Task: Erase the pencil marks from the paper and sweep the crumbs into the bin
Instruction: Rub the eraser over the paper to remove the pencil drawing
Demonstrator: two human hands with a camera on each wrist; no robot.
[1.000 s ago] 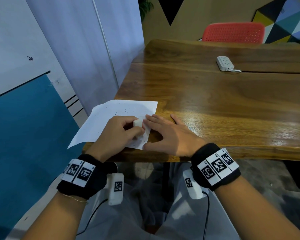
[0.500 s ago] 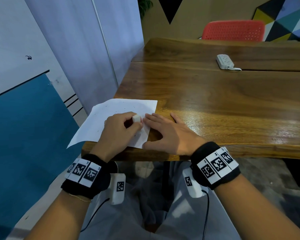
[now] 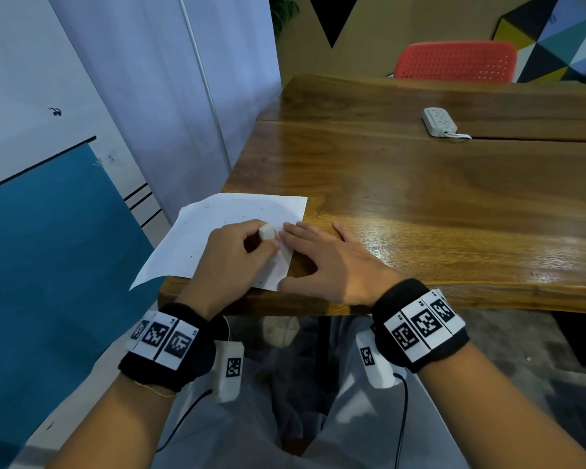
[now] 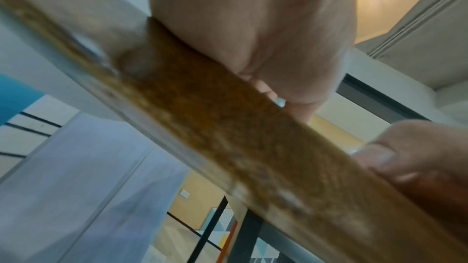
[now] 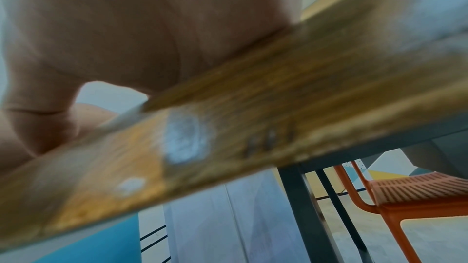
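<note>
White eraser (image 3: pixel 266 231), pinched in the left hand (image 3: pixel 232 252), sits mid-paper (image 3: pixel 197 238); remaining specks lie toward upper frame; right hand (image 3: pixel 332 262) flat, pinning the sheet's right edge.

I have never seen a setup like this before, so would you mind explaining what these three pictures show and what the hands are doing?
There is no machine here: a person wears three cameras, one on the head and one on each wrist, the wrists wrapped in black bands with printed square codes.

The head view looks down at a wooden table. On its near left corner lies a sheet of paper dotted with small dark specks, its left part hanging over the table edge. The left hand grips a small white eraser against the sheet. The right hand lies flat, fingers straight, pressing the paper's right edge. Farther back sit a white power strip and a red chair.

The two wrist views look from below along each palm, so they show mostly blurred skin and the table's edge. No bin is visible.
</note>
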